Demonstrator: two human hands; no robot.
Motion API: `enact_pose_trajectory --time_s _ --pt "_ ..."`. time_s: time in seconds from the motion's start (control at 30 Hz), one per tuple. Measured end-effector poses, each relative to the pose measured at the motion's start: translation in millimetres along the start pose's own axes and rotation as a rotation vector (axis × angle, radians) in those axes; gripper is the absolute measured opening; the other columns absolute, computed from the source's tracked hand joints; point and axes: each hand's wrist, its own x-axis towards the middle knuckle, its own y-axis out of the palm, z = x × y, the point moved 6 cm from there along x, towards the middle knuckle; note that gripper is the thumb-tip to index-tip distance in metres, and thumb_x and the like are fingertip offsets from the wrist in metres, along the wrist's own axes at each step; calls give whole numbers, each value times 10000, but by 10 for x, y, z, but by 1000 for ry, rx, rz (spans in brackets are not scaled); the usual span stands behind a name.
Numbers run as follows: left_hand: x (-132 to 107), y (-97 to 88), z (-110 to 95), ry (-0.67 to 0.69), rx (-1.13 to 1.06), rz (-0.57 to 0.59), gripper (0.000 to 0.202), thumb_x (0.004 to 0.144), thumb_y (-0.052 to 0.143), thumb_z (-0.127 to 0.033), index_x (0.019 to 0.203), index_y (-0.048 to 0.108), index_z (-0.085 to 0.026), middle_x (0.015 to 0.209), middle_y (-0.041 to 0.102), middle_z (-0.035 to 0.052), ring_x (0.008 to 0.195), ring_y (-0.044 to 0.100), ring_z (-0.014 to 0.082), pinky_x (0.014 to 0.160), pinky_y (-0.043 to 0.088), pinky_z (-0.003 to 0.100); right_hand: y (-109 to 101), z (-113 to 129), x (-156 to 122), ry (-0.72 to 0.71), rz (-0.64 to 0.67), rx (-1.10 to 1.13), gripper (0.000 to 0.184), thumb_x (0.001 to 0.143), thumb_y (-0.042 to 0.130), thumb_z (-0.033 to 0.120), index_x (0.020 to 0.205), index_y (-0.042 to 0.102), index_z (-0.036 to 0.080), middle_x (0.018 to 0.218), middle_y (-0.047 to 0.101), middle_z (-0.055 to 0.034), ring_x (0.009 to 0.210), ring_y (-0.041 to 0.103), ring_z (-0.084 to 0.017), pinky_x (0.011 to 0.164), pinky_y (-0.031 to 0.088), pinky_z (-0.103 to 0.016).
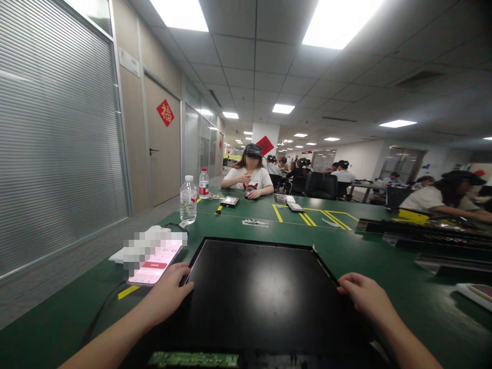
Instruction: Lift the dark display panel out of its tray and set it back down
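Green board fronts black panel seemingly touching 2 hands' fingertips.

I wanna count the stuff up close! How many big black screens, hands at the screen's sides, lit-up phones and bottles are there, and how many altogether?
Big black screen: 1
Hands: 2 (left hand, right hand)
Lit-up phone: 1
Bottles: 2 (white-capped bottle, red-capped bottle)
Total: 6
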Motion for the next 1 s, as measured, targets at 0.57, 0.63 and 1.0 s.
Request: enact_pose_trajectory --time_s 0.57,0.63,1.0 --pt "-283 -38 -324 339 51 282 510 709 568 -367 1209 472 -340 1405 331 18 1277 294 248 1053 218 415 22 49 -2 -12 -23 -68 260 690 426 357 794 611 207 733 700 -24 476 559 -146 509 419 -266" --pt "-337 -50 -346 358 42 389 539 693 595 -361 1216 465 -365 1407 332 2 1282 287 250 1058 211 411 16 52 16 -16 -34 -66 253 686 435 357 788 613 209 726 701 -23 496 568 -151 512 421 -263" --pt "-346 -98 -307 416 18 519 734 527 703 -196 1201 483 -386 1436 292 -27 1285 282 288 1031 268 392 2 40 35 -20 -30 -48 248 685 434 349 774 619 210 737 699 -27 515 573 -146 488 420 -242"
